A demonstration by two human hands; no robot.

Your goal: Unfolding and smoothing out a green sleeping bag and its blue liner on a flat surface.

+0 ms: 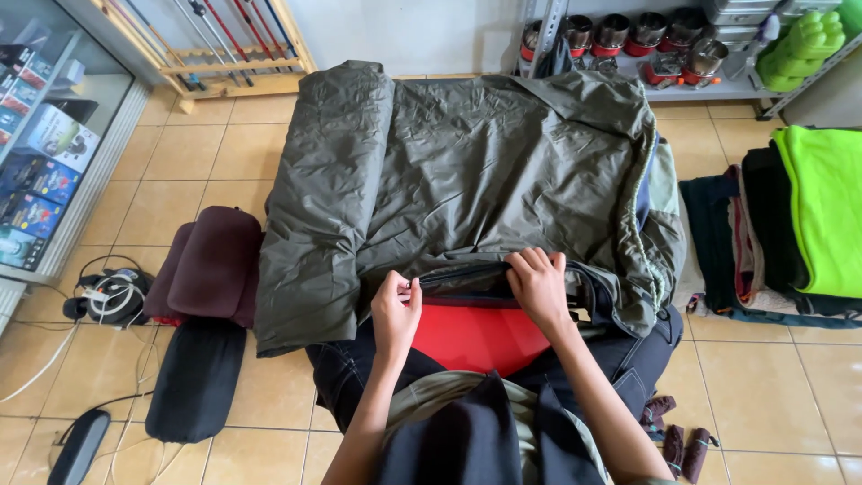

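Olive-green sleeping bag [467, 171] lies spread on the tiled floor [180, 171], its near edge pinched at the zipper [458, 272] by the left hand [395, 310] and pressed by the curled right hand [537, 286], with blue boxes [40, 175] shelved in the glass case far left.

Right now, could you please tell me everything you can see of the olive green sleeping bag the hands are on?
The olive green sleeping bag is a large, puffy bag of crinkled, slightly shiny fabric, like nylon. It lies folded over on the tiled floor, its left part doubled into a thick roll. A dark zipper runs along the near edge, above a red lining. The left hand pinches the zipper's end, and the right hand presses on the edge beside it. The near edge rests on the person's lap.
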